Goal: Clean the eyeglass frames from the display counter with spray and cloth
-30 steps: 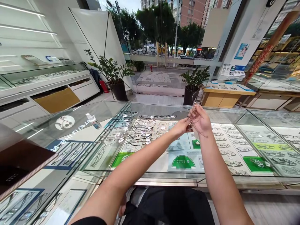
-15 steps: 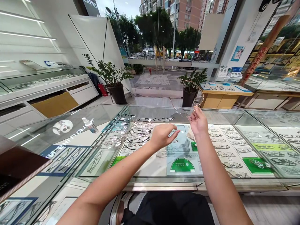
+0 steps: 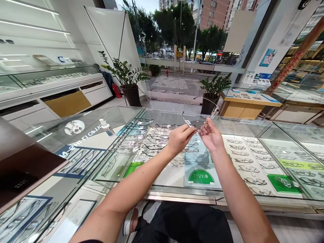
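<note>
A pair of thin-framed eyeglasses (image 3: 215,109) is held up above the glass counter, temples spread and pointing away from me. My right hand (image 3: 211,135) pinches the frame near its middle. From the other side, my left hand (image 3: 180,136) closes its fingers on the frame's left part. A small white tag (image 3: 187,123) shows on the left temple. Fingers hide part of the lenses. Beneath my hands, a light blue sheet with a green half-round MOHOE label (image 3: 201,177) lies on the counter.
Glass display counter (image 3: 162,187) with rows of eyeglasses (image 3: 246,160) spans the front. A white spray bottle (image 3: 107,127) stands at left, near a dark brown panel (image 3: 30,165). Potted plants (image 3: 131,96) stand beyond, before the glass doors.
My left hand has moved right and taken hold of the eyeglasses' left side. The eyeglasses have turned, with both temples pointing away. The view has shifted slightly.
</note>
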A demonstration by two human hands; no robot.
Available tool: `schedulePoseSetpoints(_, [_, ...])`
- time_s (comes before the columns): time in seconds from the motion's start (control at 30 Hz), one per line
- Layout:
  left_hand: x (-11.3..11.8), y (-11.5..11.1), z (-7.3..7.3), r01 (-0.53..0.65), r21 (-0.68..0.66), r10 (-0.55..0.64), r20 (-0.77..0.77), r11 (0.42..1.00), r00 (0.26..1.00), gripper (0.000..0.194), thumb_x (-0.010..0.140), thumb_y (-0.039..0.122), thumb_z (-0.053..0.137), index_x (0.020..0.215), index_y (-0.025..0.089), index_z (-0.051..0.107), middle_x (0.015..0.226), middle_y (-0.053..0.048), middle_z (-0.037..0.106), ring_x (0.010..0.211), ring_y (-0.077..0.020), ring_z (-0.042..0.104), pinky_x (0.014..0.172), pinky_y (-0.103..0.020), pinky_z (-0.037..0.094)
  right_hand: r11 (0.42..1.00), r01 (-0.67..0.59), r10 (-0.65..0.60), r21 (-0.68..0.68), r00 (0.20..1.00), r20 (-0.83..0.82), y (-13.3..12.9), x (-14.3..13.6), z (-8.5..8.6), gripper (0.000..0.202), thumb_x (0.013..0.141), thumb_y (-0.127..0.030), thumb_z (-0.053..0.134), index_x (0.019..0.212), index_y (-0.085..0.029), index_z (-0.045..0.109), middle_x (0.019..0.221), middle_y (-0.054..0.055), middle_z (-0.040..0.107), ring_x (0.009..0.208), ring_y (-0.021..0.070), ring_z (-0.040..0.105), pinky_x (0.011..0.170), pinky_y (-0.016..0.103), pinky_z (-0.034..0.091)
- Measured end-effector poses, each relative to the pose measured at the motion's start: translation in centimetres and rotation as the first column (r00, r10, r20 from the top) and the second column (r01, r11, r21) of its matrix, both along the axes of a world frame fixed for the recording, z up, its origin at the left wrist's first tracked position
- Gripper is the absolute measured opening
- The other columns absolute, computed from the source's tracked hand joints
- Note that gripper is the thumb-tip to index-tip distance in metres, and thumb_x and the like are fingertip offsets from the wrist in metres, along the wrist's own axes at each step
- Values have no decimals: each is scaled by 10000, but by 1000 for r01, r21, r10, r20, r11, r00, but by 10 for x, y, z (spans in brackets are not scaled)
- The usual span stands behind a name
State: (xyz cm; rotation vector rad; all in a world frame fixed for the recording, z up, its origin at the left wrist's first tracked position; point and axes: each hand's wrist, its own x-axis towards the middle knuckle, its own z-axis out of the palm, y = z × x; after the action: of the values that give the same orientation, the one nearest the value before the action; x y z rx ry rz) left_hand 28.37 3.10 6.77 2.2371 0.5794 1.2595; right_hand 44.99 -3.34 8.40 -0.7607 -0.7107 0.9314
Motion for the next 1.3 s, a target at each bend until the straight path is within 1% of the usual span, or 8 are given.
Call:
schedulePoseSetpoints(0.17, [-8,7,5,-16,177,12,24,984,1000,247,1012,449,632,1014,293,822,1106,-130,780,1107,-301,642,1046,-452,416,993,-116,117,22,991,-66,-6,-7,3,237,850,-494,838,934,-314,709,681,-62,215,593,135,245,599,286,391])
schedulePoseSetpoints(0.4, [-22,12,23,-266,431,165,257,862,952,177,1030,331,626,992,231,767,900,-99,765,879,-231,686,844,-384,495,975,-216,212,58,975,62,-21,-24,17,382,907,-449,759,1280,-369,728,700,-50,310,617,154,281,593,292,388])
schedulePoseSetpoints(0.6, [-32,5,51,-350,454,153,415,819,897,84,1039,230,625,984,192,674,858,-55,744,792,-172,663,730,-309,523,957,-273,270,94,962,46,-56,-55,30,584,911,-307,769,1475,-353,623,863,-27,587,616,107,374,584,255,397])
schedulePoseSetpoints(0.87, [-49,-21,102,-269,497,102,338,825,936,66,1016,174,655,952,184,663,815,-19,711,749,-139,624,708,-274,511,949,-308,280,73,924,260,-130,-100,51,716,1056,-318,610,1677,-469,287,1096,38,746,676,122,572,632,285,485])
schedulePoseSetpoints(0.97, [-56,-28,130,-293,505,111,359,812,927,64,1012,174,660,949,182,669,819,-18,703,748,-137,619,705,-276,508,958,-238,124,162,847,516,-153,-101,62,455,1076,-257,554,1516,-365,601,805,14,728,619,129,574,565,264,469])
schedulePoseSetpoints(1.03, [-62,-30,149,-336,501,122,411,798,903,61,1003,175,672,943,184,674,820,-17,705,739,-136,613,703,-280,508,931,31,-243,362,795,556,-158,-93,78,314,1054,-204,574,1287,-297,763,716,1,687,627,128,605,549,249,463])
schedulePoseSetpoints(1.13, [-70,-34,171,-411,475,143,503,778,852,56,983,182,700,928,189,687,811,-14,703,721,-135,609,693,-286,510,680,522,-731,515,535,424,-145,-71,113,274,947,-200,745,1208,-272,788,981,34,750,877,162,691,720,286,550])
schedulePoseSetpoints(1.3, [-79,-41,182,-447,429,139,581,785,802,39,964,186,724,933,197,704,819,-14,696,729,-134,625,681,-293,521,755,481,-639,445,386,666,-110,-47,152,200,920,-332,795,1104,-259,824,1055,49,816,918,197,732,808,363,594])
